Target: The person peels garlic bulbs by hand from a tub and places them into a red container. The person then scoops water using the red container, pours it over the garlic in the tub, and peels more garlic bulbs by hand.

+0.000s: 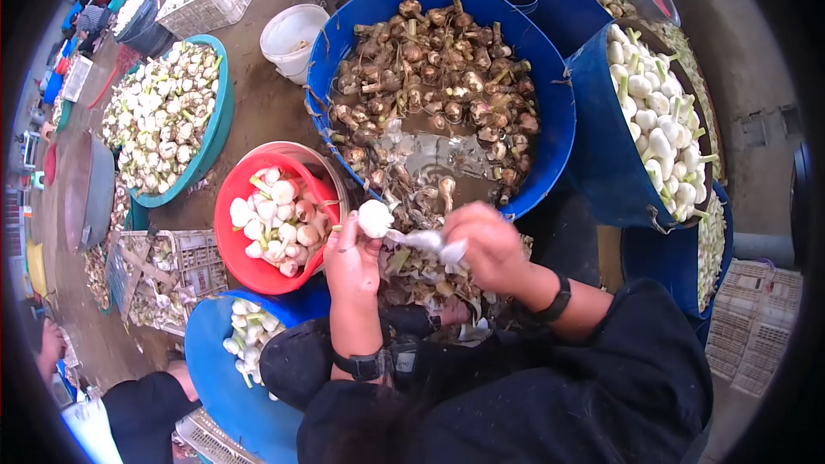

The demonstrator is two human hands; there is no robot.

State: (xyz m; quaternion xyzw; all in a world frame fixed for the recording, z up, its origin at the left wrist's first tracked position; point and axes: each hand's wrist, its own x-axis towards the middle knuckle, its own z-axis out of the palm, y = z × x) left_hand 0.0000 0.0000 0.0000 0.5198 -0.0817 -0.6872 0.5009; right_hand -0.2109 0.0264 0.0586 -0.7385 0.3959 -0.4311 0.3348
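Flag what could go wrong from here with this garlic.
The white bulb might slip: the left hand seems to grip it mainly with the fingertips, and peel scraps lie below.

The left hand is near the red bowl heaped with garlic; a bump could spill some.

The right hand is blurred, so its grip can't be checked.

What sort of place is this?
Probably a garlic-peeling workshop: a big blue tub holds brown, dirty-looking bulbs, a red basin holds paler ones, and the person's left hand holds a white bulb near loose skins.
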